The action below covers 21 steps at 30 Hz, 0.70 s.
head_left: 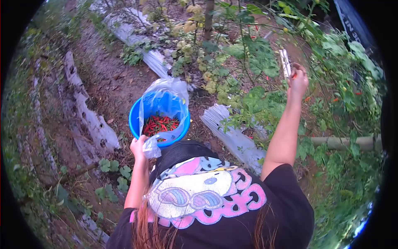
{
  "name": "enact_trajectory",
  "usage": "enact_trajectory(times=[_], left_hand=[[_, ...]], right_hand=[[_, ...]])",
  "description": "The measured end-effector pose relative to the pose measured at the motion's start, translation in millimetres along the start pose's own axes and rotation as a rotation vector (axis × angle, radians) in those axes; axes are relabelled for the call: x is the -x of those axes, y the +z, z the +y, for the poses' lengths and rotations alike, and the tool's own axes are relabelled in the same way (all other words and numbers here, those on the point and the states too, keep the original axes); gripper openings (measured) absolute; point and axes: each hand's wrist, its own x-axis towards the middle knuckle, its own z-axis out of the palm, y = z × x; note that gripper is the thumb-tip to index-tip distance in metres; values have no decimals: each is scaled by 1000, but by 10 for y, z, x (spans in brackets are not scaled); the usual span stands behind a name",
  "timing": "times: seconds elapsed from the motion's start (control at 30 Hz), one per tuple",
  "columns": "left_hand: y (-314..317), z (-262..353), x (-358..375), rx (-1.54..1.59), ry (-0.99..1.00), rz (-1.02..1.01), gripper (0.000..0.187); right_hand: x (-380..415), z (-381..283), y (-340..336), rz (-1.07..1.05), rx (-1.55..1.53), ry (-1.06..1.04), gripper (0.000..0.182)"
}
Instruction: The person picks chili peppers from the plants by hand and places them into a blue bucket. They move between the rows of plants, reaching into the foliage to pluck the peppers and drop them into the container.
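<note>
My left hand (140,147) grips the near left rim of a blue bucket (132,120), with the clear plastic bag (151,148) that lines it bunched at my fingers. Inside lie many red chili peppers (159,124), some with green stems. Out to the right, my right hand (298,81) is raised among the plants with its fingers pinched together. A bit of red shows between the fingertips, seemingly a chili pepper (294,76). More red chilies (335,99) hang on the plants to the right of that hand.
Leafy plants (265,58) crowd the right side around a thin upright post (208,20). A horizontal pole (344,143) lies at the right. Torn grey plastic sheeting (232,133) covers strips of soil, with another strip (95,120) at left. Low green leaves (110,166) grow near my left arm.
</note>
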Motion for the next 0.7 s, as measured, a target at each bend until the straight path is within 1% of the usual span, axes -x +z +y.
enact_trajectory(times=[0.03,0.07,0.17,0.27,0.33,0.37,0.43,0.47,0.53,0.57,0.6,0.63,0.7], left_hand=[[5,-24,-25,8,5,3,6],[-11,-42,-53,6,10,-6,6],[-55,-52,-126,20,18,-43,6],[-79,-31,-185,-39,30,-35,6],[-81,-55,-228,-31,38,-44,7],[-91,-86,-268,-11,42,-68,8],[-91,-43,-279,-93,61,-43,8],[-118,-79,-350,-76,68,-57,8],[-118,-86,-395,-41,73,-78,9],[-119,-48,-388,-25,69,-79,10],[-153,-53,-466,-16,53,-125,11],[-183,-57,-501,-22,54,-154,11],[-221,-48,-566,-29,50,-192,11]], right_hand=[[111,45,29,20,32,-41,22],[227,56,44,21,86,-29,21],[497,213,35,-12,266,-181,22],[723,310,44,-211,483,-394,25],[859,415,141,-259,518,-476,28],[1032,318,256,-289,395,-231,27],[1248,419,478,-322,235,-30,34],[1356,554,555,-388,202,74,35],[1699,776,780,-459,24,473,30],[1889,931,925,-475,48,559,28],[2089,1026,1108,-488,-8,662,26],[2325,1156,1257,-497,-45,720,25],[2721,1412,1558,-528,-12,807,27]])
